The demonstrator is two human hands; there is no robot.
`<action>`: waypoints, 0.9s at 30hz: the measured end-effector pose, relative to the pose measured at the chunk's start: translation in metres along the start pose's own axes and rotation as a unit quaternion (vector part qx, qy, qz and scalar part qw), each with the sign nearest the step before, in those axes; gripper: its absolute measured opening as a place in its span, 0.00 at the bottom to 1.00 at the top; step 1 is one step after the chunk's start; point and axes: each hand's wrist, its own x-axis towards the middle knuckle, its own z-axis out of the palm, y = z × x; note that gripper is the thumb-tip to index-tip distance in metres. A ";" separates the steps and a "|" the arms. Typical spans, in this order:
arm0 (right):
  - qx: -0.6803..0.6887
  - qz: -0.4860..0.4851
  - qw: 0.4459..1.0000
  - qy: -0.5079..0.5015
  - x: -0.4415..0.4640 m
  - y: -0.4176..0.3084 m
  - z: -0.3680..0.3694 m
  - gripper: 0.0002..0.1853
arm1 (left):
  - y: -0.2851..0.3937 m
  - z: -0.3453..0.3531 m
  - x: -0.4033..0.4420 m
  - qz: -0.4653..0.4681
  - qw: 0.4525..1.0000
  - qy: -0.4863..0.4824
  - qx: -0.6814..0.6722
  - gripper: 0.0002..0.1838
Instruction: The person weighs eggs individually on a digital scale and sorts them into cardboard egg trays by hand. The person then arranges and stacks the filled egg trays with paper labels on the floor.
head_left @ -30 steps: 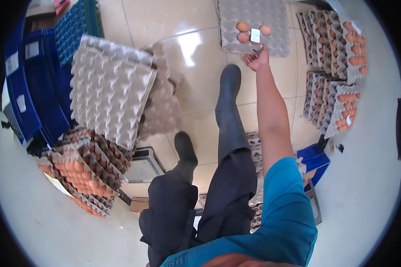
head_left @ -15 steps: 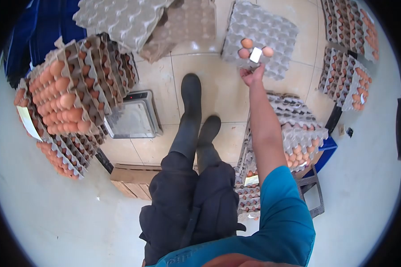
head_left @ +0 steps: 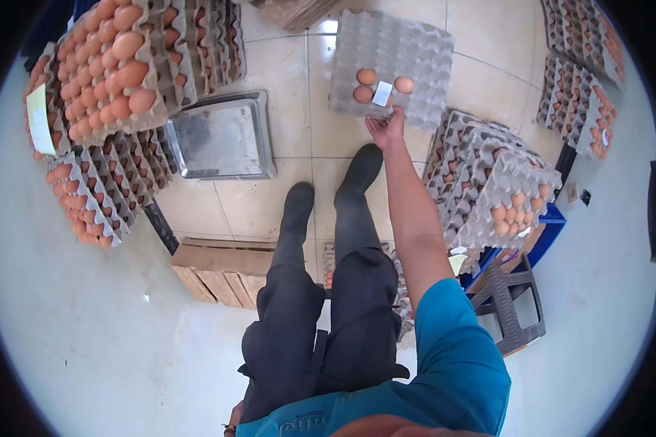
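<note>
My right hand (head_left: 386,130) is closed on the near edge of a grey egg tray (head_left: 428,69) and carries it above the tiled floor. Several brown eggs (head_left: 404,85) sit in the tray close to my fingers, with a small white slip of paper (head_left: 382,93) among them. Most of the tray's cups hold nothing. At the bottom left only a sliver of my left hand (head_left: 235,416) shows beside my hip. Its fingers are hidden by my clothing.
Tall stacks of filled egg trays (head_left: 102,73) rise on the left, beside a metal-topped scale (head_left: 219,138). More stacked trays (head_left: 488,175) stand on the right, near a dark plastic stool (head_left: 514,306). A wooden crate (head_left: 222,266) lies left of my legs.
My boots have changed places in a step. The held tray now appears further left, still in my right hand. The surroundings have shifted with the camera, and part of my left hand has come into view.
</note>
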 end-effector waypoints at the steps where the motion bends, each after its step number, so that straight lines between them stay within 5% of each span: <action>1: 0.010 0.015 1.000 0.003 -0.003 0.013 0.003 0.37 | -0.009 -0.008 0.012 0.065 0.997 -0.004 0.037 0.17; 4: 0.020 0.002 1.000 0.001 -0.017 0.051 0.005 0.39 | -0.025 -0.039 0.058 0.218 0.968 0.016 0.123 0.17; 6: 0.040 0.021 0.999 0.011 -0.008 0.071 -0.009 0.41 | -0.008 -0.066 0.105 0.155 0.981 0.053 0.105 0.16; 7: 0.049 0.034 0.998 0.015 -0.006 0.084 -0.015 0.42 | 0.017 -0.080 0.128 0.098 0.989 0.072 0.083 0.15; 8: 0.034 0.024 0.999 0.021 -0.016 0.099 -0.017 0.43 | 0.068 -0.081 0.140 0.125 0.979 0.106 -0.121 0.16; 10: 0.002 -0.009 1.000 0.028 -0.036 0.109 -0.025 0.46 | 0.167 -0.095 0.148 0.240 0.962 0.116 -0.056 0.20; 13: 0.012 0.007 1.000 0.020 -0.050 0.128 -0.043 0.47 | 0.301 -0.087 0.138 0.486 0.846 0.161 0.146 0.20; 15: -0.002 0.013 0.999 0.036 -0.060 0.145 -0.058 0.45 | 0.385 -0.071 0.103 0.584 0.796 0.079 0.134 0.19; 17: -0.001 0.033 0.998 0.056 -0.069 0.154 -0.064 0.44 | 0.441 -0.053 0.078 0.728 0.671 0.023 0.139 0.25; 21: -0.024 0.044 0.997 0.057 -0.090 0.177 -0.083 0.43 | 0.488 -0.027 0.016 0.863 0.502 -0.032 0.050 0.19; 27: -0.030 0.005 0.996 0.090 -0.088 0.199 -0.115 0.40 | 0.448 -0.052 0.025 0.882 0.470 -0.020 0.025 0.17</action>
